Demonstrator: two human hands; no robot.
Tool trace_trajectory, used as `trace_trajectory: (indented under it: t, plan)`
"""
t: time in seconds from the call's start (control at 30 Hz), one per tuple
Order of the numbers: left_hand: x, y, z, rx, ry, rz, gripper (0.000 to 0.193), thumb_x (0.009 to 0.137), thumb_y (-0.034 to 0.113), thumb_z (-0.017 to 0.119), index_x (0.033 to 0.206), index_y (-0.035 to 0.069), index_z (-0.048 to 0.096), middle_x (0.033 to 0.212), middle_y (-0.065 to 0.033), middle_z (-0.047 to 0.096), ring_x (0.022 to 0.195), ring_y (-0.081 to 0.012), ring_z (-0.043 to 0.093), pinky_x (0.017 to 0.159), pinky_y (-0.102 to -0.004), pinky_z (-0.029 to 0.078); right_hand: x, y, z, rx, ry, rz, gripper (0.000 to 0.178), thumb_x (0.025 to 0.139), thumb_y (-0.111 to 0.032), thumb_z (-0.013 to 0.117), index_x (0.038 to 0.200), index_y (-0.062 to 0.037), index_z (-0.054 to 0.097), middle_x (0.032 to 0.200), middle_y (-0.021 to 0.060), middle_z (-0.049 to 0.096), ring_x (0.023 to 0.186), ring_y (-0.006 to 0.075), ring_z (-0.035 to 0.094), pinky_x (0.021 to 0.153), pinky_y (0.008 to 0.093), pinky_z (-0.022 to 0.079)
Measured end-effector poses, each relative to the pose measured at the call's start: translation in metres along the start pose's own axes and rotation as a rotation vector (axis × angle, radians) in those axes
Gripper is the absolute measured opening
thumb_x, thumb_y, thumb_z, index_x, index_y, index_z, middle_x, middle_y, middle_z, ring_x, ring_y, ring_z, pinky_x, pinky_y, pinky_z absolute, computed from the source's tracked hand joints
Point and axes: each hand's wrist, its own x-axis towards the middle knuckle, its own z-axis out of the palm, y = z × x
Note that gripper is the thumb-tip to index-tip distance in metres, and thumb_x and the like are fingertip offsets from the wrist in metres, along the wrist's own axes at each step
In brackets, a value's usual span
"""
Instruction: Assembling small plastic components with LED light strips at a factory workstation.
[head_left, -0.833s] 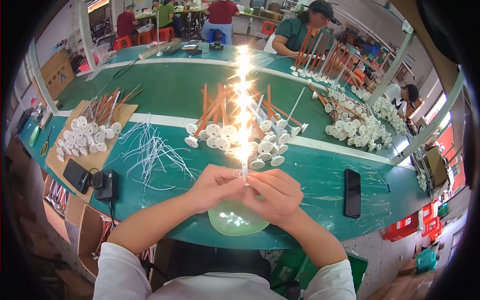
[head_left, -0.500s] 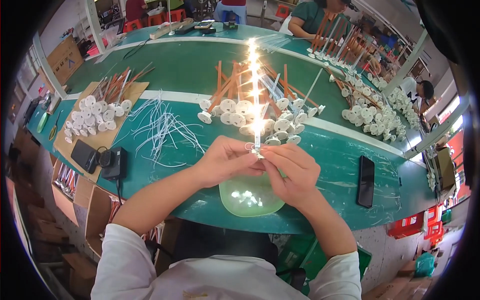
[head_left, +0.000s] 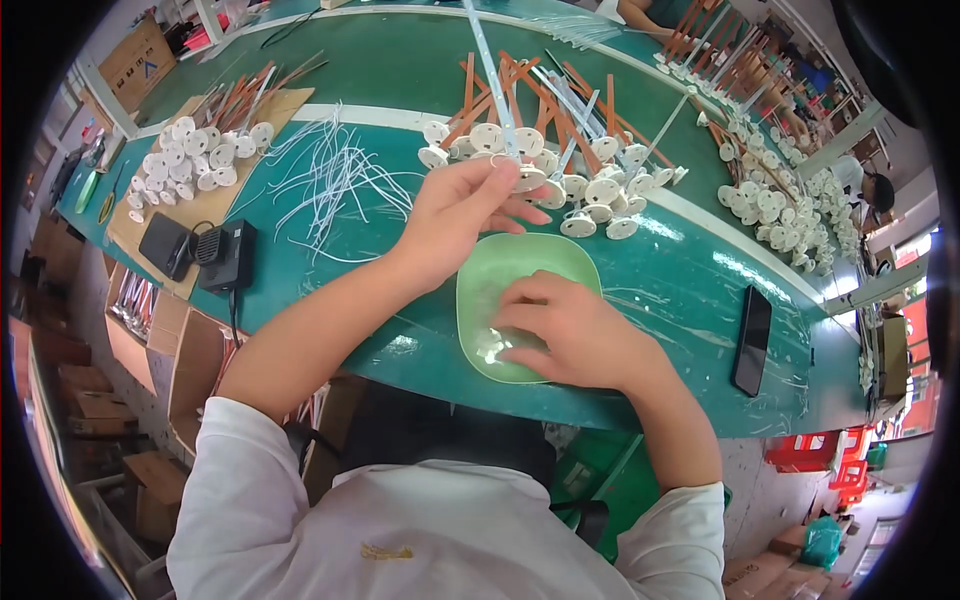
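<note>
Between thumb and fingers, my left hand (head_left: 452,218) grips an LED strip (head_left: 491,80) near its round white base (head_left: 531,180). The strip is unlit and slants upward, away from me. My right hand (head_left: 592,335) is inside a light green bowl (head_left: 480,278), its fingers curved and its thumb apart from them. Small shiny clear pieces (head_left: 490,347) lie by those fingertips, too small to name. Just beyond my left hand are several similar white round bases (head_left: 602,192) with orange-brown and pale strips sticking out of them.
Pale wires (head_left: 335,190) are heaped left of my left hand. Farther left are a black power adapter (head_left: 226,256) and more bases (head_left: 190,155) on cardboard. A phone (head_left: 752,340) lies at the right. Another pile of bases (head_left: 770,210) sits far right, near a co-worker's arm (head_left: 640,15).
The strip was brightly lit and is now dark. My right hand has left the base and moved down into the bowl. My left hand still holds the strip. The view has shifted.
</note>
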Motion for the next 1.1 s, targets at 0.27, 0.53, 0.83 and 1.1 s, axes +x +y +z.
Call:
trace_trajectory:
  t: [0.27, 0.53, 0.83, 1.1]
  plan:
    - [-0.006, -0.005, 0.005, -0.039, -0.114, 0.013, 0.049, 0.107, 0.037, 0.037, 0.130, -0.003, 0.054, 0.120, -0.0184, 0.065, 0.098, -0.0208, 0.067, 0.082, -0.0310, 0.051, -0.002, 0.015, -0.005, 0.172, -0.082, -0.005, 0.011, 0.075, -0.007, 0.076, 0.085, -0.0042, 0.073, 0.088, 0.0067, 0.071, 0.082, 0.0257, 0.067, 0.073, 0.0351, 0.054]
    - [-0.008, -0.008, 0.003, 0.002, -0.166, 0.048, 0.050, 0.107, 0.037, 0.037, 0.131, -0.003, 0.054, 0.118, -0.0185, 0.066, 0.097, -0.0197, 0.066, 0.083, -0.0303, 0.050, -0.001, 0.013, -0.005, 0.188, 0.014, 0.123, 0.010, 0.073, -0.001, 0.074, 0.082, -0.0031, 0.074, 0.081, 0.0090, 0.073, 0.071, 0.0253, 0.070, 0.064, 0.0329, 0.055]
    - [-0.011, -0.003, 0.009, -0.036, -0.132, 0.023, 0.045, 0.106, 0.037, 0.042, 0.123, -0.001, 0.059, 0.117, -0.0139, 0.066, 0.098, -0.0173, 0.064, 0.082, -0.0311, 0.050, 0.003, 0.010, -0.004, 0.490, 0.333, 0.245, 0.005, 0.084, -0.002, 0.067, 0.081, -0.0035, 0.071, 0.083, 0.0068, 0.070, 0.064, 0.0155, 0.063, 0.056, 0.0275, 0.050]
    - [-0.013, -0.003, 0.007, -0.135, -0.157, 0.048, 0.045, 0.103, 0.039, 0.047, 0.128, 0.003, 0.056, 0.125, -0.0148, 0.062, 0.110, -0.0192, 0.059, 0.085, -0.0350, 0.048, -0.001, 0.010, -0.021, 1.277, 0.437, 0.495, 0.016, 0.096, -0.005, 0.060, 0.110, -0.0009, 0.066, 0.092, 0.0100, 0.069, 0.075, 0.0131, 0.065, 0.061, 0.0249, 0.054]
